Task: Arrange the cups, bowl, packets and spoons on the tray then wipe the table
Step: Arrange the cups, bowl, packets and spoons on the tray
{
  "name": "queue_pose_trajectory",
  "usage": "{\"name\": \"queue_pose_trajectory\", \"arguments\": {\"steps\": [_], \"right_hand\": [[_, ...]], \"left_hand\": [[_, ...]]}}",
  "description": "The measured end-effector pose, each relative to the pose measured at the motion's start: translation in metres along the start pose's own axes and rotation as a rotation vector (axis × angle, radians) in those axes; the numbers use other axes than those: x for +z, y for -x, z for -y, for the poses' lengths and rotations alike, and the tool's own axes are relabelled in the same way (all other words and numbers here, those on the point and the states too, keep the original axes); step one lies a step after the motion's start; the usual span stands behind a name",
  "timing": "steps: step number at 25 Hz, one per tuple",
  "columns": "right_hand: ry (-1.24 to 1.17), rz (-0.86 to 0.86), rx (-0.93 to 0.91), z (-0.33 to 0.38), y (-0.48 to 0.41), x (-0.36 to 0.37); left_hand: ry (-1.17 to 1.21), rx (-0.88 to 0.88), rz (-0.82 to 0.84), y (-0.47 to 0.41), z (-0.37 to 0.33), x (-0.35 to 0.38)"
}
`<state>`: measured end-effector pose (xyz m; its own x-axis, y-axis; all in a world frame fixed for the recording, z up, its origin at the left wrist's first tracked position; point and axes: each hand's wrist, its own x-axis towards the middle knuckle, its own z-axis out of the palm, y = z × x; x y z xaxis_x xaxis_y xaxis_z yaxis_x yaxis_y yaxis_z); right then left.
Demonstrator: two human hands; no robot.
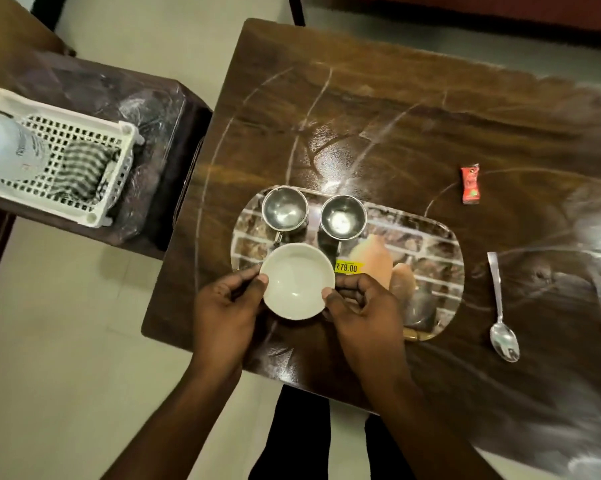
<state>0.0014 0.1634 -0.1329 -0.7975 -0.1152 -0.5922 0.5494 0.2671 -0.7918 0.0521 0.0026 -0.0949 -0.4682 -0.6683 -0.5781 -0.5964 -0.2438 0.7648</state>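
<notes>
Gripping the white bowl [296, 280] by its rim, the left hand [228, 299] and right hand [358, 306] hold it over the tray's [430, 244] near edge, steel cups [285, 207] just beyond the hands. Released there, it would likely overhang and tip onto the bench [396, 116]

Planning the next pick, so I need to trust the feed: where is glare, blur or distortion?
Head view: glare blows out the right cup and the table beyond it; the table's right side and the bottle at far left are smeared; bowl, left hand, right hand and spoon are sharp.
</notes>
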Motion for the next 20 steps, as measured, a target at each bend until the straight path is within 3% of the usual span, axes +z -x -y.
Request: {"name": "queue_pose_trajectory", "arguments": {"steps": [9, 13, 17, 20], "right_hand": [[0.046, -0.020, 0.000, 0.006, -0.006, -0.006], [0.024, 0.032, 0.033, 0.016, -0.005, -0.035], [0.119, -0.066, -0.037, 0.038, -0.038, -0.115], [0.192, -0.178, -0.099, 0.060, -0.075, -0.173]], "left_hand": [[-0.062, -0.020, -0.018, -0.016, 0.002, 0.007], [-0.216, 0.221, -0.228, 0.006, -0.006, 0.012], [-0.195, 0.453, -0.039, 0.047, -0.029, 0.063], [-0.180, 0.500, 0.147, 0.062, -0.036, 0.128]]}}
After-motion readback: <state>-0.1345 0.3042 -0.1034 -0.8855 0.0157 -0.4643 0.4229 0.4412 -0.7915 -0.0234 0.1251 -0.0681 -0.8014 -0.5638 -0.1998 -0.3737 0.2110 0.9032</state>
